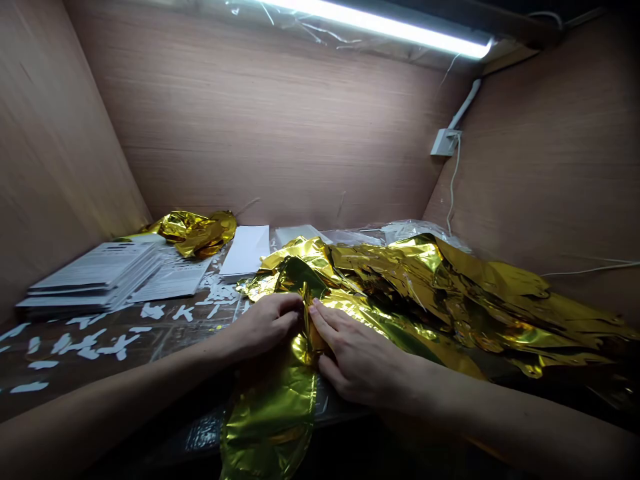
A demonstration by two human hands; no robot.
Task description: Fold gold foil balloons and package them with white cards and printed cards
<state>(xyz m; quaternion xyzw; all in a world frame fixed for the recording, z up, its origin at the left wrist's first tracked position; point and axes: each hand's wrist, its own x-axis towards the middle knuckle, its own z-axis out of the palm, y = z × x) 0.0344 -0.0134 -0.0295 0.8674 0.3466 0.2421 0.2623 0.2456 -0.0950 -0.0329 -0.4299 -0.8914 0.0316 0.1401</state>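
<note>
Head view showed me left hand (265, 327) pinching foil (270, 420), right hand (357, 357) touching it, grip unclear, papers (95, 267) at nine o'clock.

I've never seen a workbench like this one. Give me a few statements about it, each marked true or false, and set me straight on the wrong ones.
1. Both the left hand and the right hand touch gold foil. True.
2. The stack of printed papers is to the right of the hands. False: the stack of printed papers is on the left.
3. The strip light overhead is switched off. False: the strip light is glowing.
4. A thin cable hangs from a small white box. True.
5. The white scraps are all gathered in a bowl. False: white scraps lie loose on the table.
</note>
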